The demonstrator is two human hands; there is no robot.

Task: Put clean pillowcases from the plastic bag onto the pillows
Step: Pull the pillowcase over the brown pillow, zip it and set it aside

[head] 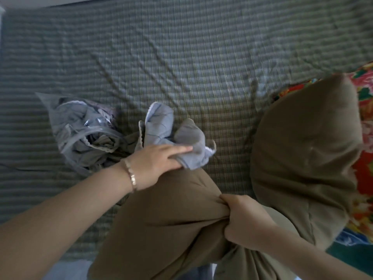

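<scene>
A clear plastic bag [70, 122] lies on the bed at the left, with crumpled light blue fabric spilling from its mouth. My left hand [157, 164] grips a bunched light blue pillowcase [161, 126] just to the right of the bag, with the index finger stretched over the cloth. An olive-brown pillow [161, 223] lies in front of me, and my right hand [244, 221] clutches a fold of its cover. A second olive-brown pillow [302, 150] rests at the right.
A green-grey checked bedsheet [181, 47] covers the bed, wrinkled in the middle. A bright red floral blanket [365, 162] lies under the right-hand pillow along the right edge. The bed's far edge runs along the top.
</scene>
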